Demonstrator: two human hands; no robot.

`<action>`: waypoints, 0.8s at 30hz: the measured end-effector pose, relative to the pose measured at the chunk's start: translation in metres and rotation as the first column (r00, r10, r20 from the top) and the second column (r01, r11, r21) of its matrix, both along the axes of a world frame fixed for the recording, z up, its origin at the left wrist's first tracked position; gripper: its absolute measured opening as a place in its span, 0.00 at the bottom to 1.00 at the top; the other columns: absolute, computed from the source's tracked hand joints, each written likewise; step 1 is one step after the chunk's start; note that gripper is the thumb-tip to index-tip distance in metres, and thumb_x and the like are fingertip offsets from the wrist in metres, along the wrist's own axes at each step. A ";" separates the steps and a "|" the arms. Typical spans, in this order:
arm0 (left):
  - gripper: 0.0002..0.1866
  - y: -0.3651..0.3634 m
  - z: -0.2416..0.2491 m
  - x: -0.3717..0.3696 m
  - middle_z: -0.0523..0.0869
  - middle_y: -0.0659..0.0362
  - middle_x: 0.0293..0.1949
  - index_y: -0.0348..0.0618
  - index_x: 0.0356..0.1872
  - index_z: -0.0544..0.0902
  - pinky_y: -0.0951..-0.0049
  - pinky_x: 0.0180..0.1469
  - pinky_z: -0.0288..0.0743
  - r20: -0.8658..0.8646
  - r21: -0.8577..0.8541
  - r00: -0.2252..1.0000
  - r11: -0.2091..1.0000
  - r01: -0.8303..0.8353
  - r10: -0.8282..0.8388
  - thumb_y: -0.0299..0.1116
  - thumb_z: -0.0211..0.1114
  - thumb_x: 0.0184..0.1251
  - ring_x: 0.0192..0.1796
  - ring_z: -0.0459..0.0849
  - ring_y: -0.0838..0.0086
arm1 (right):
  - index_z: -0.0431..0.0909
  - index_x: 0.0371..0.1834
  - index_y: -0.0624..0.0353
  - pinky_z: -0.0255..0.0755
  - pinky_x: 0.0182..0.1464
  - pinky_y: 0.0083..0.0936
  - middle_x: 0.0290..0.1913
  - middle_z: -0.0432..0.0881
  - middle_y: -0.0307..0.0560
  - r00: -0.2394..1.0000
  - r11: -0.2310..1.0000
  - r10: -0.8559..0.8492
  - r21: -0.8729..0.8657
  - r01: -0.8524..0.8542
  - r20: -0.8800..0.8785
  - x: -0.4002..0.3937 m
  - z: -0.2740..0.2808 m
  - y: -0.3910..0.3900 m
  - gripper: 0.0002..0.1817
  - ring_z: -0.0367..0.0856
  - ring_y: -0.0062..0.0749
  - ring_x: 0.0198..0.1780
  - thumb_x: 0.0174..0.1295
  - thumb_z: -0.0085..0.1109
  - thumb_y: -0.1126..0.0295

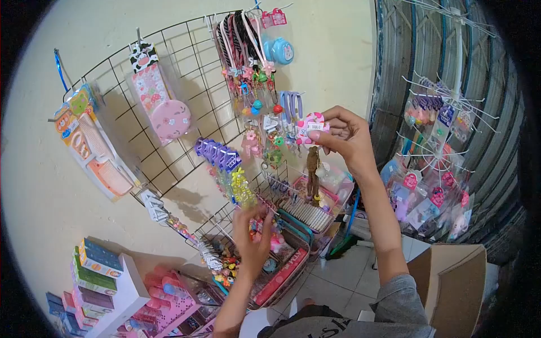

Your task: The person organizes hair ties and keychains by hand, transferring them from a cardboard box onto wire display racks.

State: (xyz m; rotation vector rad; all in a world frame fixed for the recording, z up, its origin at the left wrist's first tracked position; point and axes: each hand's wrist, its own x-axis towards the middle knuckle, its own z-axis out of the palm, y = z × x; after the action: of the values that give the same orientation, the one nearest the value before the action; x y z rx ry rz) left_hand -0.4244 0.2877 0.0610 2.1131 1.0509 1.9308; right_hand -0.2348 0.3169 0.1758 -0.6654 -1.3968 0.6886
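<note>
My right hand (pixel 345 135) is raised in front of the wire grid panel (pixel 186 84) and pinches a small pink carded trinket (pixel 311 128) with a white price label. A brown dangling piece (pixel 312 169) hangs below it. My left hand (pixel 253 236) is lower, its fingers closed on small pink and colourful items (pixel 269 230) over a wire basket (pixel 282 270) of accessories. Keychains and lanyards (pixel 248 67) hang from the grid just left of my right hand.
The grid also carries combs (pixel 90 141), a pink round mirror (pixel 169 118) and purple hair clips (pixel 217 153). A rotating rack of packaged goods (pixel 437 146) stands at right. Boxes (pixel 96 270) lie at lower left, a cardboard box (pixel 451 279) at lower right.
</note>
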 end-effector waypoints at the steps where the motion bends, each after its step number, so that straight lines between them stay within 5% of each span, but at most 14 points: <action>1: 0.13 0.007 0.019 0.009 0.73 0.53 0.30 0.36 0.31 0.70 0.75 0.34 0.65 -0.038 0.039 0.999 0.999 0.027 -0.026 0.22 0.61 0.41 0.30 0.72 0.69 | 0.69 0.26 0.63 0.59 0.20 0.08 0.22 0.75 0.39 1.000 1.000 0.026 -0.009 -0.026 0.017 0.002 0.002 0.000 0.10 0.68 0.11 0.20 0.40 0.59 0.77; 8: 0.28 0.018 0.075 0.060 0.71 0.55 0.38 0.36 0.50 0.64 0.79 0.38 0.70 -0.070 0.015 0.979 0.981 0.192 -0.190 0.20 0.61 0.42 0.38 0.73 0.74 | 0.69 0.27 0.65 0.60 0.20 0.09 0.23 0.73 0.38 0.996 0.993 -0.001 0.114 -0.009 0.092 -0.005 -0.015 0.004 0.10 0.68 0.09 0.20 0.40 0.59 0.77; 10: 0.29 0.020 0.066 0.065 0.69 0.56 0.43 0.36 0.51 0.62 0.79 0.40 0.70 0.057 -0.080 0.925 0.921 0.380 -0.377 0.19 0.60 0.43 0.41 0.73 0.74 | 0.69 0.24 0.64 0.61 0.17 0.13 0.23 0.73 0.38 0.982 0.982 -0.115 0.164 0.090 0.148 -0.012 -0.018 0.000 0.10 0.69 0.13 0.17 0.39 0.58 0.76; 13: 0.27 0.027 0.052 0.068 0.66 0.50 0.49 0.34 0.49 0.64 0.79 0.35 0.71 0.224 -0.114 0.906 0.913 0.391 -0.360 0.17 0.58 0.41 0.38 0.75 0.74 | 0.69 0.28 0.66 0.60 0.19 0.09 0.27 0.73 0.40 0.906 0.961 -0.228 0.235 0.149 0.357 -0.013 -0.018 0.001 0.10 0.68 0.11 0.20 0.42 0.57 0.76; 18: 0.13 0.035 0.026 0.057 0.77 0.56 0.33 0.31 0.40 0.70 0.82 0.36 0.70 0.470 -0.333 0.809 0.778 0.532 -0.352 0.26 0.54 0.53 0.35 0.75 0.77 | 0.70 0.40 0.62 0.65 0.27 0.12 0.30 0.74 0.41 0.951 0.982 0.183 -0.085 -0.167 0.248 0.001 -0.043 0.017 0.18 0.71 0.16 0.27 0.45 0.58 0.68; 19: 0.13 0.036 0.018 0.056 0.77 0.56 0.33 0.31 0.40 0.70 0.82 0.36 0.70 0.473 -0.348 0.811 0.773 0.531 -0.345 0.26 0.54 0.53 0.35 0.75 0.77 | 0.70 0.40 0.62 0.65 0.27 0.12 0.30 0.74 0.41 0.952 0.981 0.186 -0.100 -0.167 0.241 0.005 -0.051 0.018 0.18 0.71 0.16 0.27 0.45 0.58 0.68; 21: 0.12 0.034 0.004 0.057 0.77 0.54 0.32 0.33 0.39 0.71 0.81 0.32 0.72 0.706 -0.352 0.620 0.590 0.726 -0.342 0.27 0.53 0.54 0.31 0.77 0.77 | 0.70 0.39 0.64 0.67 0.30 0.13 0.32 0.74 0.40 0.967 0.987 0.090 -0.150 -0.055 0.239 0.010 -0.072 0.020 0.16 0.71 0.16 0.29 0.48 0.55 0.68; 24: 0.09 0.028 -0.024 0.062 0.78 0.55 0.28 0.34 0.35 0.72 0.81 0.27 0.72 0.743 -0.420 0.619 0.542 0.728 -0.254 0.28 0.50 0.55 0.27 0.77 0.77 | 0.71 0.38 0.64 0.66 0.33 0.14 0.32 0.73 0.40 0.967 0.973 0.146 -0.208 -0.102 0.209 0.013 -0.129 0.030 0.15 0.70 0.16 0.31 0.49 0.54 0.67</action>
State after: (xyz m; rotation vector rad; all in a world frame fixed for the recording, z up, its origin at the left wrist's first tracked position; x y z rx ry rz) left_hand -0.3620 0.3159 0.0372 1.0499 0.6868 1.3834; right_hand -0.2215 0.3464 0.0470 -0.8353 -1.6013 0.8812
